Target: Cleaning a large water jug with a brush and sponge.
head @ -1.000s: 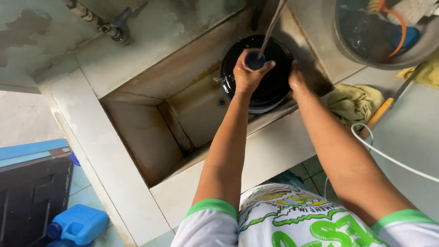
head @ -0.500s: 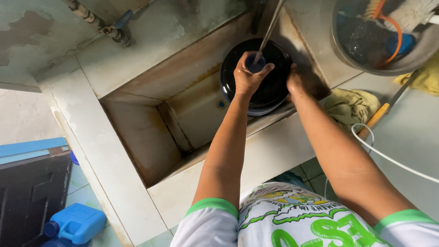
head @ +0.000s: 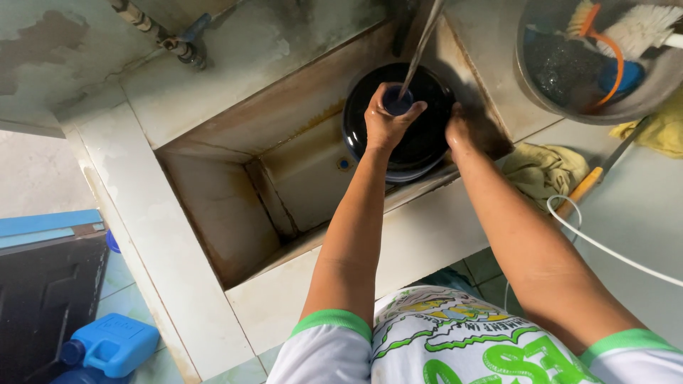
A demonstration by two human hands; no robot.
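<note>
From the head camera, the person's left hand (head: 388, 117) is closed around a small dark blue cup (head: 396, 102), holding it under a thin stream of water (head: 420, 50) that falls into it from above. The cup sits over a large black round pot (head: 427, 142) that rests at the far right end of a stained, tiled sink basin (head: 213, 213). The right hand (head: 461, 128) grips the pot's right rim, fingers curled over its edge. On the counter to the right lie a yellow-green cloth (head: 544, 174) and a tool with an orange handle (head: 583, 186), with a metal bowl (head: 533, 89) holding brushes beyond them. A blue jug (head: 110, 345) stands on the floor at lower left.
</note>
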